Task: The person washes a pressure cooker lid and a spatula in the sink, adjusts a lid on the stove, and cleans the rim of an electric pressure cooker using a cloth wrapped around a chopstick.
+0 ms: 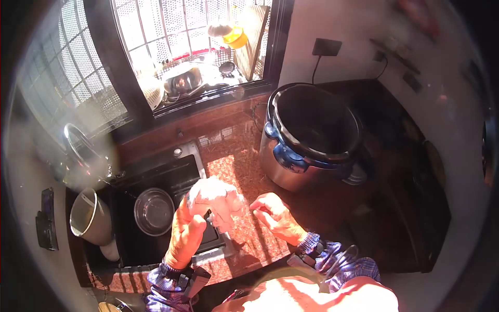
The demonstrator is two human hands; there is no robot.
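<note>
My left hand [186, 233] is closed on a pale, crumpled, cloth-like thing [215, 198] at the sink's right edge. Strong sunlight washes this thing out, so whether it is a rag or a thin bag cannot be made out. Its loose folds hang toward the right, over the counter. Just right of it, apart from the folds, is my right hand [276, 217]. Its fingers are curled and pinched together, and anything between them is too small to see. Both wrists wear dark straps over checked sleeves.
A black sink [136, 182] holds a metal bowl [154, 211]; a white bucket [91, 217] stands at its left, near a faucet [83, 145]. On the red granite counter [228, 140] sits a big steel pot [291, 177] with blue handles. A barred window [171, 26] lies behind.
</note>
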